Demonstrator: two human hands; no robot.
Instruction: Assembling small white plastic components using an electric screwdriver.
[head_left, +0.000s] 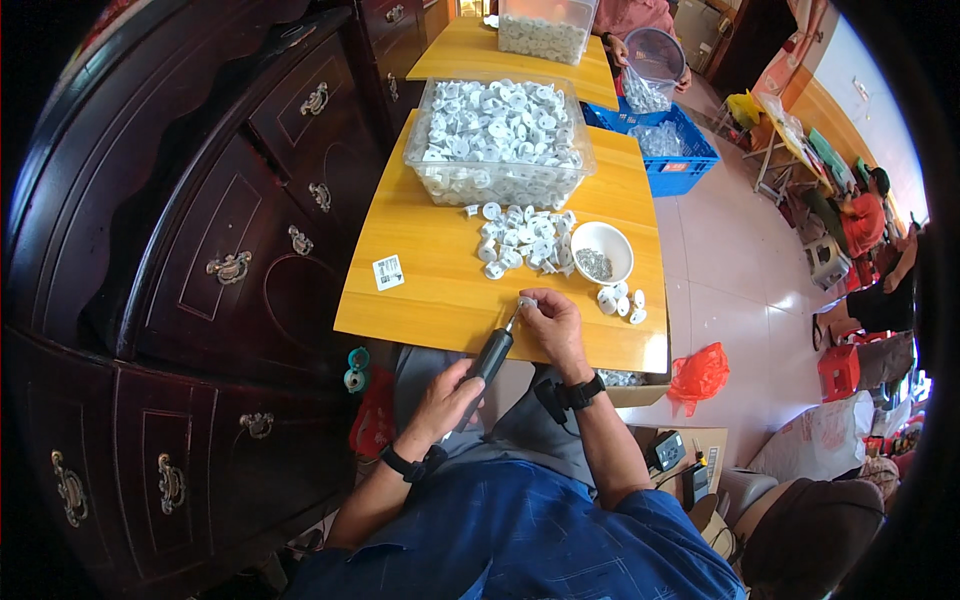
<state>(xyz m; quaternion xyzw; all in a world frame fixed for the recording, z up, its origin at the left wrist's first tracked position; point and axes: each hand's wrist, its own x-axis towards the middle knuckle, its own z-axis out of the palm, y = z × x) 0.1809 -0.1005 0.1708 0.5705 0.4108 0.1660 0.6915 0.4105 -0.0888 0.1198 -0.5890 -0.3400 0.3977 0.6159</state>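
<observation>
Your left hand [447,397] is wrapped around the dark, smooth handle of an electric screwdriver [489,356], which slants up and to the right so its metal tip meets a small white plastic part [527,301]. Your right hand [552,327] pinches that part against the near edge of the yellow wooden table [440,280], fingers curled over it.

Just beyond your right hand sits a round white bowl [602,250] holding a small heap of grey metal screws [594,264]. To its left lies a loose pile of white plastic parts [522,240], rounded and glossy, and a few finished-looking ones [621,300] rest at the near right of the bowl. Farther away, a clear rectangular plastic tub [498,142] is filled to the brim with the same white pieces. On the far table a second clear tub [545,28] holds more of them. A blue slotted crate [668,158] on the right contains clear bags.

A dark carved cabinet [200,260] with brass handles stands on the left.
</observation>
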